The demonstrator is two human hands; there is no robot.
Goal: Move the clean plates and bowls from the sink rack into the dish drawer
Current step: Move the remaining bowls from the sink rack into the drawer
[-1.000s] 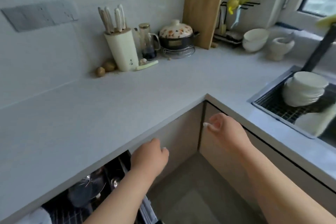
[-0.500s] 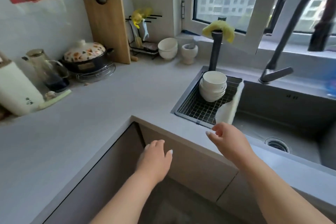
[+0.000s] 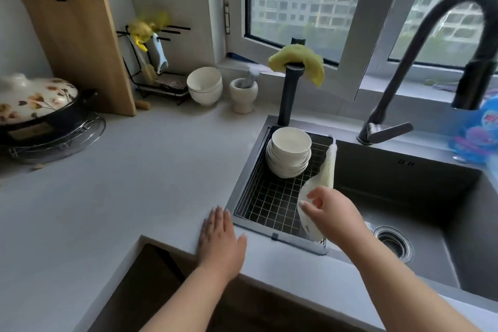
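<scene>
White bowls (image 3: pixel 289 152) sit stacked at the top of the wire rack (image 3: pixel 265 203), mid-frame. The right hand (image 3: pixel 332 214) reaches a standing plate (image 3: pixel 319 183), fingers apart, not gripping yet. The left hand (image 3: pixel 222 234) lies flat on the table (image 3: pixel 121 183). Next, I think, it must grip the plate's edge and lift.

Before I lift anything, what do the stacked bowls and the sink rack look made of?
The stacked bowls look like glazed white ceramic, smooth with a soft sheen. The sink rack looks like bare metal wire, likely stainless steel: a thin, shiny grid.
</scene>
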